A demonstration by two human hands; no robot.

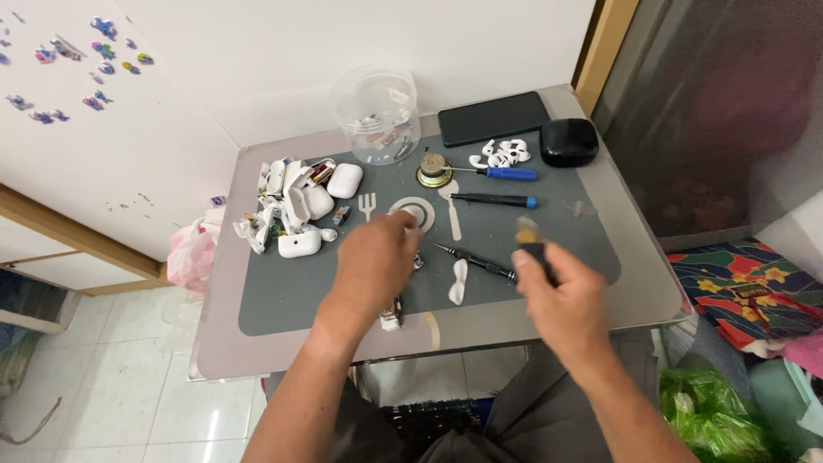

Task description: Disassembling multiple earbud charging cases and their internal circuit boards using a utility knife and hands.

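right hand [567,296] around a dark tool [533,250]

Left hand [375,257]: bare, no glove, ring or watch.
Right hand [566,300]: bare, likewise unadorned.
Forearms: bare, no sleeves showing.
Lap: dark grey garment [523,420].

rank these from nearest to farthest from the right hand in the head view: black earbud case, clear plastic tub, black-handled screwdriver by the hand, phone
From the right hand:
1. black-handled screwdriver, lying on the mat just left of the hand.
2. black earbud case, at the table's far right edge.
3. phone, flat at the far edge, left of the case.
4. clear plastic tub, far side, left of the phone.
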